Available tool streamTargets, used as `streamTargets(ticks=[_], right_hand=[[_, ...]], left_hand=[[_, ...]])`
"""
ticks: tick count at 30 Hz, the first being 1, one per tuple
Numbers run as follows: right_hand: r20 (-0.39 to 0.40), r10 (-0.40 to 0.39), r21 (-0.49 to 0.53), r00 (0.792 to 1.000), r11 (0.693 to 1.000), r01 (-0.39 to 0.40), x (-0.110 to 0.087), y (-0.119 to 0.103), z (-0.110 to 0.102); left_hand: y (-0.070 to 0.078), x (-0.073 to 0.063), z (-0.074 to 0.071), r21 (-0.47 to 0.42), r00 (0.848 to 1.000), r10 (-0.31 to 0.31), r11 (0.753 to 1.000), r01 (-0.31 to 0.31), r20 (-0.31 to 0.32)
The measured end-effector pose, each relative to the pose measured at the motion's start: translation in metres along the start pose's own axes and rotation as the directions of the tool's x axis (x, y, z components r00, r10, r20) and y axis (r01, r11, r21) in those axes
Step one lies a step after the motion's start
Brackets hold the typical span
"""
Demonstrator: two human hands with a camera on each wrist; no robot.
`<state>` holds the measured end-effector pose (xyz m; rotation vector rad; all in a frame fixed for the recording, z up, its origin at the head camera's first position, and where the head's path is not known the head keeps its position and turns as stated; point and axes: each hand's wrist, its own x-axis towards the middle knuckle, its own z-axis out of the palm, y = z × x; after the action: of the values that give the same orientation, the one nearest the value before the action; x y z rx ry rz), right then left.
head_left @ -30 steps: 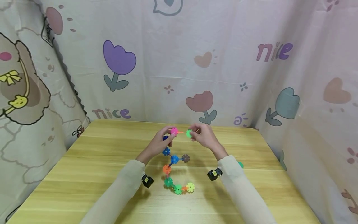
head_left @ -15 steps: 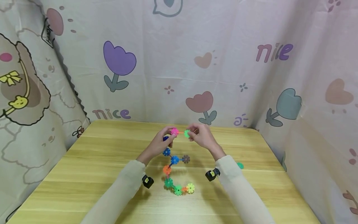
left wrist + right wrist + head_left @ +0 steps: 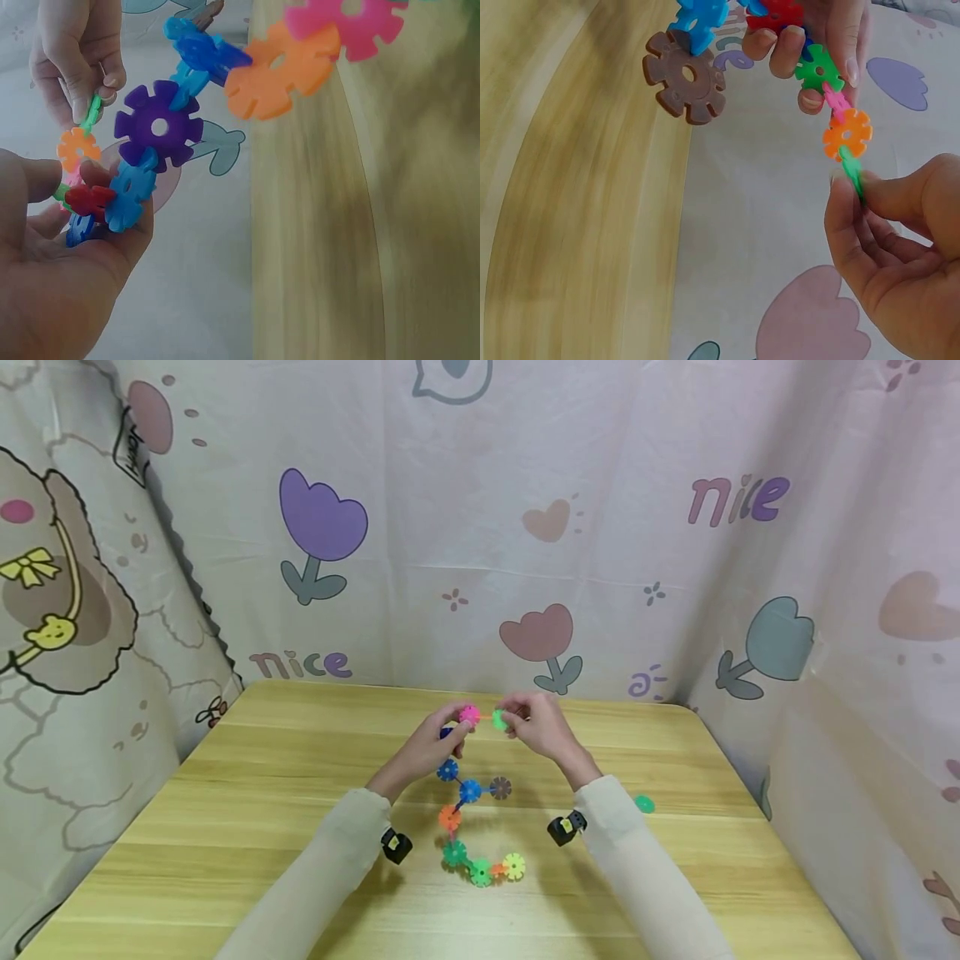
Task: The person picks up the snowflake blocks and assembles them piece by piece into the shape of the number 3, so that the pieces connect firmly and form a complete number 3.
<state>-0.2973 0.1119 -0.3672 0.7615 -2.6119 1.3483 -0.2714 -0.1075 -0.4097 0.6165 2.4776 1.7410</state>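
Note:
A chain of slotted plastic snowflake discs hangs from my left hand (image 3: 423, 747), whose fingers and thumb grip it near a pink disc (image 3: 470, 715). Red (image 3: 90, 200) and blue discs lie within that grip in the left wrist view. Beyond the grip, an orange disc (image 3: 847, 135) sits on the pink one. My right hand (image 3: 543, 727) pinches a bright green disc (image 3: 852, 174) between thumb and fingers; its edge meets the orange disc's edge. Lower down, the chain runs through blue (image 3: 470, 791), orange and green discs to a yellow disc (image 3: 513, 866). A brown disc (image 3: 684, 75) branches off sideways.
One loose green disc (image 3: 644, 804) lies on the wooden table (image 3: 247, 827), right of the chain and by the right sleeve. A printed curtain (image 3: 435, 527) stands behind the table's far edge and along both sides.
My right hand has shifted slightly left, so the gap between the green and pink discs looks narrower. The left hand keeps its grip and has barely moved.

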Motion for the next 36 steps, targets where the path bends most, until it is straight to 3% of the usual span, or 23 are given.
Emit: streamTargets(ticks=[17,23,31,36], right_hand=[[-0.084,-0.006,-0.012,0.996,1.000,0.005,0.003,0.001,0.007],[-0.072,-0.056,-0.034,0.996,0.998,0.053,0.002,-0.003,0.006],[-0.025,-0.041,-0.023,0.999,0.999,0.041,0.002,0.005,0.000],[0.032,-0.034,-0.011,0.999,0.999,0.034,-0.003,0.007,-0.009]], left_hand=[[0.007,0.001,0.002,0.088,0.995,-0.011,0.996,0.003,0.096],[0.002,0.002,0.002,0.039,0.996,-0.006,0.999,0.002,0.088],[0.004,0.003,0.004,-0.032,0.998,-0.029,0.999,0.031,0.051],[0.002,0.003,0.005,-0.055,1.000,-0.012,0.998,0.013,0.019]])
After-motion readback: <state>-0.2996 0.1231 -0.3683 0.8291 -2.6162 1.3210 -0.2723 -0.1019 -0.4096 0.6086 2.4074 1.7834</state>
